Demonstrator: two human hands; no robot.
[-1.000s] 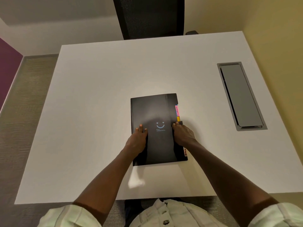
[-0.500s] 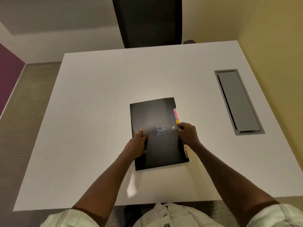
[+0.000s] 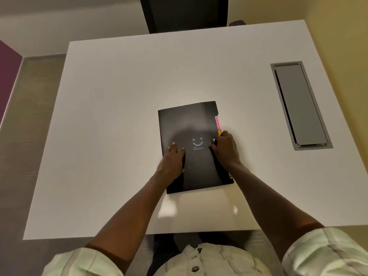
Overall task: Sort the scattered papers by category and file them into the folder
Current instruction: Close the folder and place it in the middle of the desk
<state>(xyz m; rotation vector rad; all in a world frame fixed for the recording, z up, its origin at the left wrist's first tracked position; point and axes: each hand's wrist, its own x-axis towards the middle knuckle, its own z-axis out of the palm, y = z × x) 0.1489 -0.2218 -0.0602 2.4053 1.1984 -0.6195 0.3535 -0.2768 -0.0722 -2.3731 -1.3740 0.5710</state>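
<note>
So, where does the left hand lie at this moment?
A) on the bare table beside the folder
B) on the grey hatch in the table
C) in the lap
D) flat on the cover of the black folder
D: the left hand rests with straight fingers on the cover of the black folder.

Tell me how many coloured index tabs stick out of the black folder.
3 show along the black folder right edge: a pink tab, a yellow tab by the right hand, and a red tab near the wrist. The hand may hide others.
</note>
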